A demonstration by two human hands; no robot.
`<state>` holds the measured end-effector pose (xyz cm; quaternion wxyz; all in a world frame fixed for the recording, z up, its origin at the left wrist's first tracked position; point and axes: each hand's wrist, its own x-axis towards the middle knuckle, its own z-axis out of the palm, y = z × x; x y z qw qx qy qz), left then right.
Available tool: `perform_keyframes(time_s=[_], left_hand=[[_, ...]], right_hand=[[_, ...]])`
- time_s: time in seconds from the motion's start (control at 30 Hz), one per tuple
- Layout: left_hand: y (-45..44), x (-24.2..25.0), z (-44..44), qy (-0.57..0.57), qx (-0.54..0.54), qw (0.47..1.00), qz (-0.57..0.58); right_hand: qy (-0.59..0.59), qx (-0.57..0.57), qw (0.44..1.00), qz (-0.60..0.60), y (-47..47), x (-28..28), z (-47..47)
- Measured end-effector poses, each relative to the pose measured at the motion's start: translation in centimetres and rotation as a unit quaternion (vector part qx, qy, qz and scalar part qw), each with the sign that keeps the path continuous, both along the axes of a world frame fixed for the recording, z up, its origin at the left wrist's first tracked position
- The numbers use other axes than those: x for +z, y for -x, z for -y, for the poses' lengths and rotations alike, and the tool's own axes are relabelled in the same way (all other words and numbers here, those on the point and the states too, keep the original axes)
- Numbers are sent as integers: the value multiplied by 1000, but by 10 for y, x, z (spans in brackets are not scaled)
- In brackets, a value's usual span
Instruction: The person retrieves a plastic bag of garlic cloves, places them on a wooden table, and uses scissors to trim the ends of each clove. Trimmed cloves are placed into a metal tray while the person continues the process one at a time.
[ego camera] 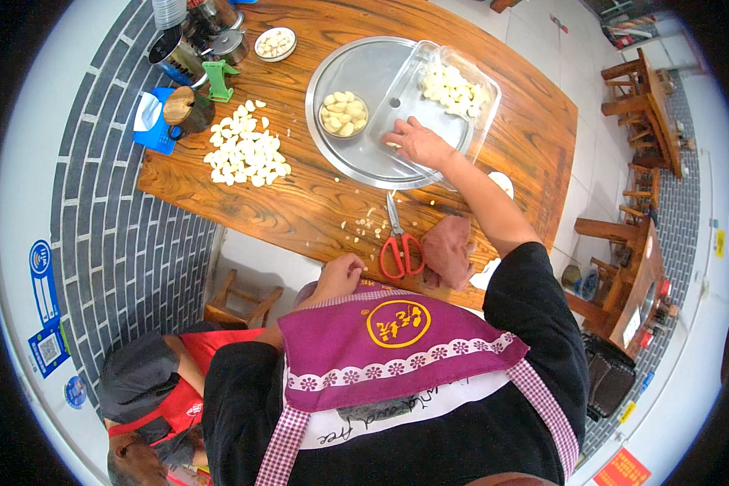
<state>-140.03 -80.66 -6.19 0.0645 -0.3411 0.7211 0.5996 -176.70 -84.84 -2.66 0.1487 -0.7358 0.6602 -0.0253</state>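
My right hand [418, 143] reaches over the near side of a clear plastic tub [485, 130], a pale garlic clove [393, 144] at its fingertips. Peeled cloves [452, 88] lie in the tub's far part. The tub rests partly on a round steel tray [322, 157], where a small bowl of garlic [344, 114] also stands. By the table's near edge my left hand [340, 276] has curled fingers; whether anything is inside them is hidden. Red-handled scissors [401, 240] lie to its right, beside a brownish cloth [448, 250].
A heap of garlic cloves [248, 149] covers the wooden table's [304, 212] left part. Behind it are a green phone stand [220, 80], a lidded cup [188, 110], metal pots [179, 56] and a small white dish [275, 44]. A person in a red apron [185, 395] sits at left.
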Motion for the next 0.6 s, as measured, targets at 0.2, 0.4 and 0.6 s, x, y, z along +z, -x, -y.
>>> perform_keyframes(time_s=[0.2, 0.4, 0.6], left_hand=[[1, 5, 2, 18, -3, 1000, 11], [3, 17, 5, -15, -2, 999, 45], [1, 3, 3, 15, -5, 1000, 25]], right_hand=[[-22, -54, 998, -24, 2, -10, 0], [2, -168, 984, 57, 11, -33, -10], [31, -275, 928, 249, 21, -22, -45]])
